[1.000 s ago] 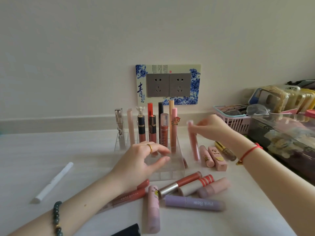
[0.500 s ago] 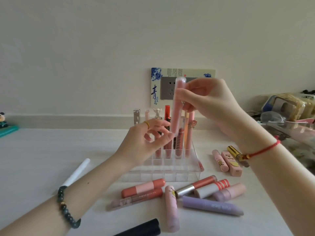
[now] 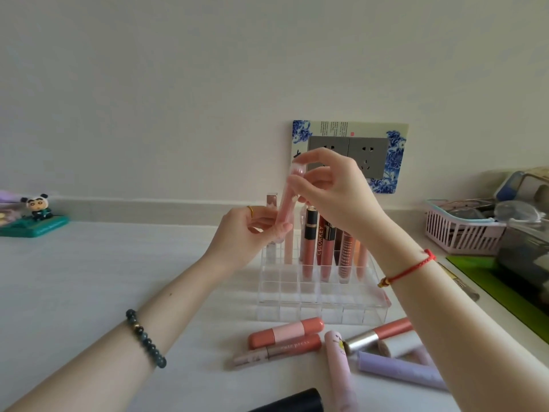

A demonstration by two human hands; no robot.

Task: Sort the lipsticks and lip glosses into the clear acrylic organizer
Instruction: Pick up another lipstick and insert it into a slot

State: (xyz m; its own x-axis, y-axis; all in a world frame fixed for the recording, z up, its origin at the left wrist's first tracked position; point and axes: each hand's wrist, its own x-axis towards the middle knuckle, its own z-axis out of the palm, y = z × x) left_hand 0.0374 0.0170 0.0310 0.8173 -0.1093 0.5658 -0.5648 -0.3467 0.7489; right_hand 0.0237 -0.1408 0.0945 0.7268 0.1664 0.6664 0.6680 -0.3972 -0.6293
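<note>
While the white worktop (image 3: pixel 89 278) spreads beneath everything, the clear acrylic organizer (image 3: pixel 320 310) stands at its far middle, tubes (image 3: pixel 326 251) upright in its far rows. Loose lipsticks (image 3: pixel 285 333) lie just near of it. Above the organizer's left side, my right grip (image 3: pixel 338 194) pinches the top of a pink lip gloss (image 3: pixel 284 212); my left grip (image 3: pixel 240 236) pinches its lower end.

Organizer (image 3: pixel 320 310) sits on table (image 3: pixel 118 263) ahead of you, socket panel (image 3: pixel 368 156) on wall behind it. Standing tubes (image 3: pixel 328 251) occupy its back rows. Loose tubes (image 3: pixel 285 334) lie on table just before it. Held tube (image 3: pixel 286 206) hangs above its back-left corner, your left grip (image 3: pixel 246 233) at lower end, right grip (image 3: pixel 335 191) at top. Basket (image 3: pixel 457 236) far right, figurine (image 3: pixel 37 206) far left.
</note>
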